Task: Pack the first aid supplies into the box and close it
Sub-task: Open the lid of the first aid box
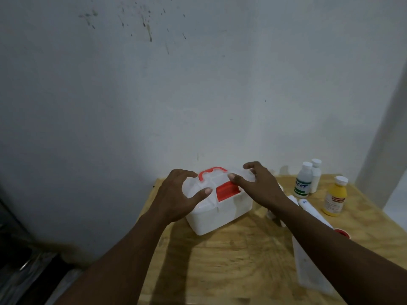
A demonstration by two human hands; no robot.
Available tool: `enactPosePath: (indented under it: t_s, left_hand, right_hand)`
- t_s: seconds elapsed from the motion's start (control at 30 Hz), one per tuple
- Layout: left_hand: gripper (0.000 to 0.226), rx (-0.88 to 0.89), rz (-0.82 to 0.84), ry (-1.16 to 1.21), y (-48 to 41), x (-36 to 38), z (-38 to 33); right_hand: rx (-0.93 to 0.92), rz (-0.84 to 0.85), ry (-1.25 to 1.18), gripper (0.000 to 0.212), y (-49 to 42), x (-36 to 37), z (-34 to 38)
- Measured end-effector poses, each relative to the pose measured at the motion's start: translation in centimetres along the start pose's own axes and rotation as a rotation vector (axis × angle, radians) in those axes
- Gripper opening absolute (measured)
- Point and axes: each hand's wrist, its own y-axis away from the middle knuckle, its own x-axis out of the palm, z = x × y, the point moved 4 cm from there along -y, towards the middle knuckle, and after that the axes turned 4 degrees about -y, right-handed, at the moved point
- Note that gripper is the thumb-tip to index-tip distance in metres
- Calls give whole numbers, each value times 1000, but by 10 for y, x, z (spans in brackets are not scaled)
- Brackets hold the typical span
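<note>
Box: white translucent plastic first aid box [220,213] with red latch [226,190] is sitting at the desk's 11 o'clock corner, looking light, stiff, slick.
Hold: left hand [176,198] and right hand [257,186] are gripping the lid ends, fingers [206,191] spread.
Supplies: yellow plastic bottle [334,199] and white bottles [305,181] are waiting at 2 o'clock.
Surface: pale plywood desk [231,260], dim grey wall [198,84] behind.

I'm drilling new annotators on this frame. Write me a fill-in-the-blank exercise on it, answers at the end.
1. Both hands rest on the lid of the white ____.
2. The latch and handle on the lid are ____ in colour.
3. The bottle with yellow contents stands to the ____ of the box, as seen by the camera.
4. Everything sits on a ____ table.

Answers: box; red; right; wooden
</note>
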Motion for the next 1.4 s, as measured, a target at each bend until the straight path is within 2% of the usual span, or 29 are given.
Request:
enactPosePath:
  t_s: [0.17, 0.27, 0.33, 0.43, 0.5, 0.6, 0.73, 0.87, 1.03, 1.2, 1.3, 1.4]
  left_hand:
    - [70, -66, -94, 98, -6, -2, 2]
    - [52, -160, -237, 261, -16, -16, -5]
    - [54, -281, -281, 348, -28, -26, -7]
    - [73, -533, -238, 530, -48, -34, -1]
    - [90, -713, -136, 663, -60, -34, 6]
    - [106, -839, 20, 800, -76, -33, 13]
    - [98, -848, 103, 818, -91, -26, 25]
    - [86, -818, 139, 836, -96, -13, 34]
    - [71, -803, 255, 785, -87, 10, 49]
    - [81, -818, 306, 703, -72, 32, 59]
    - [83, -822, 351, 692, -62, 35, 58]
    - [78, -808, 364, 676, -52, 32, 52]
  right_hand:
    - [-65, -34, -13, 76, 3, -7, 13]
    - [-111, -84, -67, 62, 0, -22, 30]
    - [-125, -101, -124, 56, -4, -34, 40]
    - [-90, -104, -248, 50, -17, -47, 50]
    - [-50, -109, -294, 46, -29, -51, 52]
    - [31, -129, -353, 43, -51, -50, 47]
    - [90, -150, -403, 52, -75, -41, 42]
    - [122, -187, -390, 53, -96, -30, 36]
    - [257, -81, -375, 35, -102, -14, 10]
    - [404, 39, -340, 27, -80, 4, -24]
    - [497, 56, -349, 39, -68, 8, -32]
    - [484, 55, -298, 41, -56, 2, -27]
